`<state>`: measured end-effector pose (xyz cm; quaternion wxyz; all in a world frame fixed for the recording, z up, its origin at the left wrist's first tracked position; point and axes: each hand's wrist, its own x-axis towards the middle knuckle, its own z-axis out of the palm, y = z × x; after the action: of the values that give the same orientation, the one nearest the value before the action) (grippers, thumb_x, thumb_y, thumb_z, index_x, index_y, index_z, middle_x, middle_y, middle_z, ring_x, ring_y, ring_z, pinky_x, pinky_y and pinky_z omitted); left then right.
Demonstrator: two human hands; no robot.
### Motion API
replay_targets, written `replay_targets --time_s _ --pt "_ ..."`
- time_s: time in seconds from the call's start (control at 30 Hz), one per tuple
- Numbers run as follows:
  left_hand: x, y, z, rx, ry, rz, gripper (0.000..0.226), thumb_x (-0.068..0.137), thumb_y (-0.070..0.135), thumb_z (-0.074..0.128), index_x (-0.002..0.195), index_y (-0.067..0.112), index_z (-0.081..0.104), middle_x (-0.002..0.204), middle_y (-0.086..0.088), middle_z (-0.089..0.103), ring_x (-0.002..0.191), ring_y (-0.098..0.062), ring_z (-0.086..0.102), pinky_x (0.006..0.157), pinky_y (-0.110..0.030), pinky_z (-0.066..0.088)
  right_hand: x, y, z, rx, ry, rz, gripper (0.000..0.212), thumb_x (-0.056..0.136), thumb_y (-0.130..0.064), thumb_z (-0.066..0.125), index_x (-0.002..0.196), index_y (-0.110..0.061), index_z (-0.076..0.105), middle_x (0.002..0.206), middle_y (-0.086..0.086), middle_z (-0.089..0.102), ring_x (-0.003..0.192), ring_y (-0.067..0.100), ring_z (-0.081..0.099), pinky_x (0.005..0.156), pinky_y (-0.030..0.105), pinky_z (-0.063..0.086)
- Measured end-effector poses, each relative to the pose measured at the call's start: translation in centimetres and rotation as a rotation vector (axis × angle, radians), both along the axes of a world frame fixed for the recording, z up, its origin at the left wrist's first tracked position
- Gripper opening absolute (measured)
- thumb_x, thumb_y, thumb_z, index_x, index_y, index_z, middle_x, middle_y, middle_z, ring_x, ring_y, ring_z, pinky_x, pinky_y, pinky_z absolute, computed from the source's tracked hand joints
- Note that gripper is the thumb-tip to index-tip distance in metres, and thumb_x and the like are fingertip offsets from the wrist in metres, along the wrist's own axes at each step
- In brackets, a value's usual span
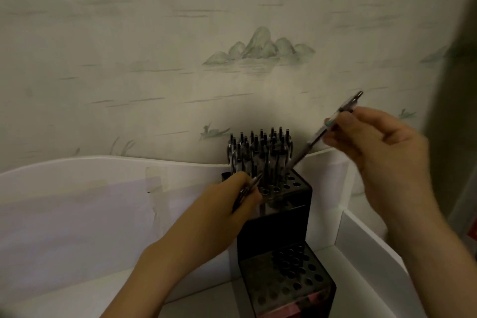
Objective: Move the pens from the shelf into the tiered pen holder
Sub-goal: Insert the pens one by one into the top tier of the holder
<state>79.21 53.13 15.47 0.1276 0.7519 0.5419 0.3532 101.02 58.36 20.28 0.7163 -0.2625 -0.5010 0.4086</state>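
Filling the upper frame: a pale wall (180,33) printed with faint green hills and water lines. Below it, a white shelf surround; its curved back panel (103,188) runs from the left edge to the corner, and a straight white side wall (369,248) closes the right. A strip of shelf floor shows bare at bottom centre, left of the holder's lower tier.

Tiered pen holder (281,227): dark, stepped, standing in the right rear corner, close to both panels. Upper tier carries a dense cluster of upright pens (260,152) in its rear and left holes; front and right-hand holes open. Lower tier (291,273) at the front: most holes show empty, detail blurred.

Left hand (232,204): fingers curled round a small bundle of spare pens (249,187), tips pointing up and right, knuckles against the left edge of the upper tier.

Right hand (374,142): above and right of the holder, clear of the side wall, thumb and fingertips pinching a single pen (327,126). Pen slanted, clicker end up and right, tip down at an open hole on the right of the upper tier; whether it is already in the hole cannot be told.
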Motion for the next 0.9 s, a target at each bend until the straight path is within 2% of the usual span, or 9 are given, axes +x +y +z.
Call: replay_targets --time_s 0.1,0.3,0.4,0.6,0.7,0.9 --pt "-0.4 0.0 0.0 0.006 0.010 0.031 0.024 0.098 0.033 0.048 0.079 0.019 0.050 0.056 0.008 0.048 0.051 -0.005 0.043 0.051 -0.018 0.034 0.1 0.8 0.0 0.103 -0.197 -0.211 0.013 0.080 -0.006 0.074 0.093 -0.010 0.071 0.078 0.001 0.075 0.068 0.014 0.072 0.069 0.020 0.057" --pt "-0.9 -0.2 0.1 0.012 0.001 0.043 0.026 0.098 0.033 0.047 0.085 0.012 0.055 0.056 0.007 0.047 0.051 -0.005 0.044 0.051 -0.018 0.033 -1.1 2.5 -1.3 0.128 -0.412 -0.326 0.012 0.079 -0.012 0.077 0.091 -0.015 0.074 0.075 -0.005 0.073 0.068 0.007 0.072 0.070 0.019 0.058" --pt "-1.2 -0.3 0.0 0.012 0.007 0.048 0.026 0.098 0.033 0.047 0.085 0.011 0.055 0.056 0.012 0.049 0.050 -0.004 0.044 0.051 -0.017 0.034 -1.5 3.2 -1.7 0.128 -0.459 -0.342 0.011 0.079 -0.016 0.078 0.089 -0.019 0.074 0.074 -0.007 0.073 0.069 0.007 0.071 0.071 0.024 0.058" --pt "-1.6 -0.2 -0.3 0.023 -0.001 0.048 0.027 0.098 0.033 0.048 0.082 0.012 0.054 0.057 0.010 0.047 0.050 -0.004 0.043 0.051 -0.019 0.032 -2.3 4.5 -2.7 0.086 -0.585 -0.338 0.009 0.079 -0.023 0.079 0.086 -0.019 0.075 0.071 -0.007 0.072 0.066 0.004 0.070 0.070 0.024 0.059" --pt "-1.6 -0.3 -0.3 0.020 -0.005 0.054 0.026 0.098 0.032 0.048 0.081 0.014 0.053 0.058 0.012 0.049 0.050 -0.004 0.042 0.051 -0.018 0.032 -2.8 4.8 -3.9 0.061 -0.712 -0.342 0.009 0.079 -0.028 0.078 0.081 -0.019 0.075 0.066 -0.010 0.071 0.062 0.000 0.068 0.066 0.021 0.057" --pt "-1.3 -0.1 -0.3 0.020 -0.014 0.056 0.026 0.098 0.030 0.049 0.078 0.015 0.050 0.057 0.013 0.048 0.050 -0.004 0.042 0.050 -0.017 0.032 -2.1 4.7 -4.9 0.009 -0.731 -0.333 0.016 0.077 -0.031 0.080 0.086 -0.019 0.074 0.071 -0.007 0.072 0.066 -0.001 0.067 0.067 0.013 0.053"
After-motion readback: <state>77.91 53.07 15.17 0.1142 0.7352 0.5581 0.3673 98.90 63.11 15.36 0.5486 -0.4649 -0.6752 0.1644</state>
